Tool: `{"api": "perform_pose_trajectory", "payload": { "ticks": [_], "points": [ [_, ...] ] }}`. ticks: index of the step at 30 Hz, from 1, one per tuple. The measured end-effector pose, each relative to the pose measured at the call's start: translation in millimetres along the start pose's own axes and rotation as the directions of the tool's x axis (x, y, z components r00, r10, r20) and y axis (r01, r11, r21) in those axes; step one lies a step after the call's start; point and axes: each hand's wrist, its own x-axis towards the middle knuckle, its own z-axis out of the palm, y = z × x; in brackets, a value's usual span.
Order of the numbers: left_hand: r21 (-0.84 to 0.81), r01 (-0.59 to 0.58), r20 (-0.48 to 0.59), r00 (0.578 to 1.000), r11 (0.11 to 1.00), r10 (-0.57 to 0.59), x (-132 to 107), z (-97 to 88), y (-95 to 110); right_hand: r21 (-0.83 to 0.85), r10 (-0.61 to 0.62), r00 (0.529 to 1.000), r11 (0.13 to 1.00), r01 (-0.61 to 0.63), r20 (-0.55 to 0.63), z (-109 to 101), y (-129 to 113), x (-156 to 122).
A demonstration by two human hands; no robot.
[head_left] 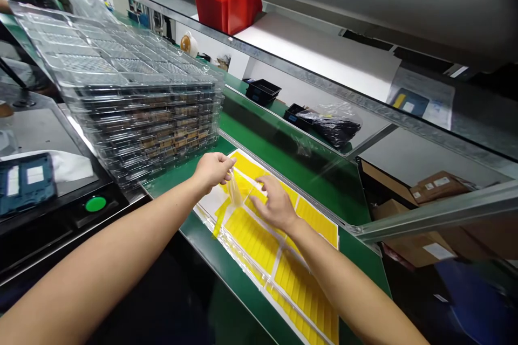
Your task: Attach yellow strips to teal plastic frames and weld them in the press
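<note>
Left hand (pixel 212 172) and right hand (pixel 277 205) both bare; left forearm (pixel 121 253) and right forearm (pixel 343 285) uncovered out to view's edge, smooth taper down to bare wrists (pixel 198 184)

Sheets (pixel 253 242) are striped in yellow and divided in white. Workbench (pixel 218 259) and left button (pixel 96 204) are coloured green. Far bin (pixel 226 11) is marked red, far trays (pixel 259 95) black, right cartons (pixel 439 187) brown. Left panel (pixel 24 183) is patched white on dark blue.
</note>
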Motion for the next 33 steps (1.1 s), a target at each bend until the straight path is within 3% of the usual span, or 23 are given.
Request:
{"api": "perform_pose_trajectory", "payload": {
  "ticks": [3,6,16,22,25,27,30,33],
  "points": [
    [-0.024,0.029,-0.005,1.000,0.999,-0.029,2,1.6,-2,0.054,-0.180,0.977,0.983,0.175,0.119,9,-16,-12],
    [-0.039,0.044,-0.016,0.999,0.998,-0.045,3,1.1,-6,0.087,-0.177,0.974,0.982,0.166,0.144,15,-25,-16],
    [-0.114,0.082,-0.002,0.997,0.990,-0.083,8,0.8,-13,0.243,0.071,0.985,0.964,-0.109,0.158,28,-33,-5],
    [-0.141,-0.028,0.111,0.993,0.990,0.044,-1,2.3,-25,0.506,0.332,0.930,0.781,-0.366,0.159,34,-27,9],
    [-0.062,-0.106,0.088,0.990,0.992,0.111,-12,6.1,-38,0.565,0.388,0.905,0.713,-0.416,0.176,35,-23,16],
    [0.089,-0.207,0.055,0.978,0.974,0.202,-19,8.9,-44,0.586,0.410,0.893,0.683,-0.437,0.188,36,-24,20],
    [0.381,-0.373,0.063,0.924,0.846,0.378,-28,11.6,-49,0.648,0.441,0.864,0.589,-0.483,0.244,35,-28,25],
    [0.513,-0.437,0.093,0.884,0.738,0.459,-30,10.8,-50,0.696,0.449,0.844,0.505,-0.510,0.293,34,-34,30]
  ]
}}
